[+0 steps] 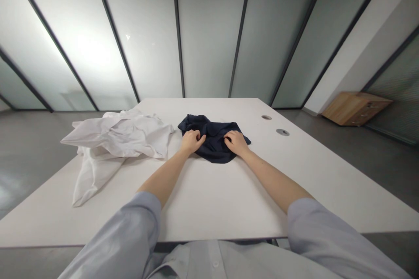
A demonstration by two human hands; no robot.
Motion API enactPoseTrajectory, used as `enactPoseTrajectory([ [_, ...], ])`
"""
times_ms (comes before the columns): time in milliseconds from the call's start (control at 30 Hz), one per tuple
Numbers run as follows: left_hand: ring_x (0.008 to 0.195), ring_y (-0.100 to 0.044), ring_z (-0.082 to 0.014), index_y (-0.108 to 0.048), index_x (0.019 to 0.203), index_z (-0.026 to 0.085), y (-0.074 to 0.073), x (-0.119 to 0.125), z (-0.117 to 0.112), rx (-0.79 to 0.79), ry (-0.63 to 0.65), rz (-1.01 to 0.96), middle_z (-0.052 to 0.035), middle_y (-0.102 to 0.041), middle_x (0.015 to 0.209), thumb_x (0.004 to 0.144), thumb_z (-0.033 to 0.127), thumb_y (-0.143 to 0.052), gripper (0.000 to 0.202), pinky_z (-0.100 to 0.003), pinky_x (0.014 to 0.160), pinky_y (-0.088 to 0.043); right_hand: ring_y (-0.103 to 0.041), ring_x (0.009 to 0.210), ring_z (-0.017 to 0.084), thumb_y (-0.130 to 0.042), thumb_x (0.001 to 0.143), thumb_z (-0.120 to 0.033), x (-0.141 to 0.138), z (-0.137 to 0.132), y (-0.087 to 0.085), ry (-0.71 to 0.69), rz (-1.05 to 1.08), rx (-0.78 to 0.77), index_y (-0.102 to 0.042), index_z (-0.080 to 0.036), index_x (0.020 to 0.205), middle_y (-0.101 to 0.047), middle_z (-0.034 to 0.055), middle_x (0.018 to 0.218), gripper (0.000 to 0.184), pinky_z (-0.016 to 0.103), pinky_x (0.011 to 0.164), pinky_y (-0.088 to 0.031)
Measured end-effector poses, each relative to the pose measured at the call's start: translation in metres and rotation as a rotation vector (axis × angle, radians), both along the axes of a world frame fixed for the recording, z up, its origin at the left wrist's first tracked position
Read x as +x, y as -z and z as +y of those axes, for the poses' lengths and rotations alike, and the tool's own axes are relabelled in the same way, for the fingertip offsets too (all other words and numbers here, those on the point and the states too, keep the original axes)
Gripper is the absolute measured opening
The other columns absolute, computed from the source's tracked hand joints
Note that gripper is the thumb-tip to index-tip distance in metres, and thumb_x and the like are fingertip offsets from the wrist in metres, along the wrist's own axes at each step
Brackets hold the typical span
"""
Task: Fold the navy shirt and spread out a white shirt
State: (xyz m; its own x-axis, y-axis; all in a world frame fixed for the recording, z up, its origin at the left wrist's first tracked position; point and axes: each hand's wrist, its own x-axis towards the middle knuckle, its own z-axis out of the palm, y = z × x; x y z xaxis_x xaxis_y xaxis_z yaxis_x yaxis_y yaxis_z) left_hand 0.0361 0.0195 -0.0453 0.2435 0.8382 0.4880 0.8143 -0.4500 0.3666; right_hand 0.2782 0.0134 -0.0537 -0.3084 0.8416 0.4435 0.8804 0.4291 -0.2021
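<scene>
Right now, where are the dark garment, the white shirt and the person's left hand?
dark garment [214,141]: head view, on the bunched cloth at its middle.
white shirt [124,137]: head view, on its crumpled middle.
left hand [192,141]: head view, on the back of the hand.

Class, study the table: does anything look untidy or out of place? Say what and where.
The white shirt lies crumpled at the table's left edge, partly overhanging it. The dark cloth, gripped by the left hand and right hand, is bunched too.

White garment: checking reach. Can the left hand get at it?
Probably yes: the left hand, gripping the dark garment, is right beside the white garment, with only bare table between.
</scene>
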Motion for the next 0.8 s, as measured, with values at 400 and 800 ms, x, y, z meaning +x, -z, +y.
enactPoseTrajectory([
  [400, 0.12, -0.054, -0.0306, -0.065, 0.118, 0.022, 0.007, 0.006, 0.0, -0.239, 0.166, 0.261, -0.0077, -0.061, 0.13, 0.076, 0.06, -0.061, 0.056, -0.041, 0.102, -0.036, -0.057, 0.113, 0.03, -0.048, 0.089, -0.049, 0.023, 0.011, 0.004, 0.346, -0.038, -0.265, -0.059, -0.02, 0.119, -0.064, 0.0129, 0.122, 0.043, 0.043, 0.091, -0.043],
  [800, 0.105, -0.055, -0.0268, -0.063, 0.097, 0.02, -0.004, -0.002, -0.002, 0.014, -0.234, 0.151, -0.01, -0.064, 0.104, 0.087, 0.026, -0.052, 0.016, -0.04, 0.091, -0.039, -0.06, 0.091, 0.025, -0.05, 0.087, -0.034, 0.03, 0.014, 0.009, 0.358, 0.012, -0.065, -0.067, -0.021, 0.083, -0.069, 0.0079, 0.094, 0.022, 0.035, 0.079, -0.041],
])
